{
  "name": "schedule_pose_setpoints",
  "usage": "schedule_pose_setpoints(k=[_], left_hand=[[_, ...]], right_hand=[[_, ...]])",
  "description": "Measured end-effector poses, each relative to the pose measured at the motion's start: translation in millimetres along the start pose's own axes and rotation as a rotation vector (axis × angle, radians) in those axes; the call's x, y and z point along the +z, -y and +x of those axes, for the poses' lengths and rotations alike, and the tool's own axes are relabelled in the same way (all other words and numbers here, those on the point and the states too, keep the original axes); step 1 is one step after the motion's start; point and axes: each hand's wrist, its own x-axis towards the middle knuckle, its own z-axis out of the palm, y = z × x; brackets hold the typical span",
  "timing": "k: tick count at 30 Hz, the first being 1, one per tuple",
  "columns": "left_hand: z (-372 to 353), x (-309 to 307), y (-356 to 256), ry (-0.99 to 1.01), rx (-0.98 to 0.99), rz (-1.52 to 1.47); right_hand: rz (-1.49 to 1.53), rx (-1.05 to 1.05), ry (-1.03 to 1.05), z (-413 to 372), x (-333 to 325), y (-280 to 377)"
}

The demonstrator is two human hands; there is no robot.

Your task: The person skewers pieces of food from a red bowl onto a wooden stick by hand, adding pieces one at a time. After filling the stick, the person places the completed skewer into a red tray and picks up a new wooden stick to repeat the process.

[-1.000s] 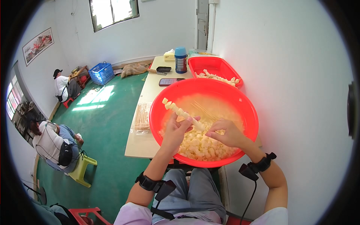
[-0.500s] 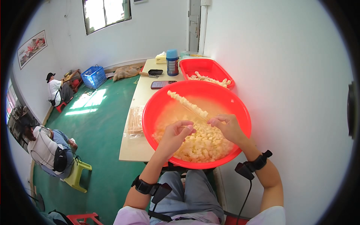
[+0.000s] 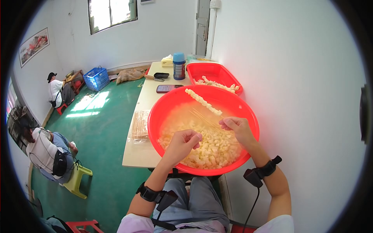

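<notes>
Right hand [image 3: 235,127] pinches the bare end of the skewer [image 3: 203,101]. Its threaded pale cubes now point toward the far rim of the red basin [image 3: 155,116], swung farther out than a second ago. Left hand [image 3: 182,141] has let go of the stick and dropped onto the loose cubes [image 3: 213,149], fingers curled, thumb against fingertips. Whether a piece is pinched there I cannot tell. Threading looks paused between pieces.

Long beige table [image 3: 150,98] carries, front to rear: round red basin [image 3: 234,103], skewer bag [image 3: 139,124] just beside it, phone [image 3: 167,88], bottle [image 3: 178,66], rectangular red tray [image 3: 206,70], tissue box [image 3: 167,60]
</notes>
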Motion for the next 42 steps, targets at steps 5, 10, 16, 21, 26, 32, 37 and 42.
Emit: schedule_pose_setpoints(k=[5, 10, 16, 21, 26, 32, 37, 42], left_hand=[[1.2, -0.8, 1.8, 0.015, 0.014, 0.003], [1.2, 0.4, 0.7, 0.009, 0.004, 0.005], [1.6, -0.7, 2.6, 0.002, 0.017, 0.002], [4.3, -1.1, 9.3, -0.003, 0.036, 0.005], [3.6, -1.9, 10.8, 0.015, 0.033, 0.018], [3.2, -2.8, 10.7, 0.025, 0.034, 0.022], [3.7, -2.9, 11.6, -0.009, 0.061, 0.121], [5.0, -5.1, 14.0, -0.023, 0.084, 0.164]], right_hand=[[0.086, 0.019, 0.008, 1.4, -3.0, -4.3], [0.174, 0.040, -0.003, 4.0, -6.2, -9.9], [0.223, 0.065, -0.029, 3.8, -6.2, -8.3], [0.242, 0.052, -0.089, 5.1, -15.4, -4.0], [0.131, 0.049, -0.149, 14.7, -49.0, 21.3], [0.019, 0.182, -0.200, 81.0, -96.8, 30.4], [-0.036, 0.297, -0.279, 149.6, -111.4, 7.6], [0.032, 0.340, -0.242, 209.3, -108.1, -19.1]])
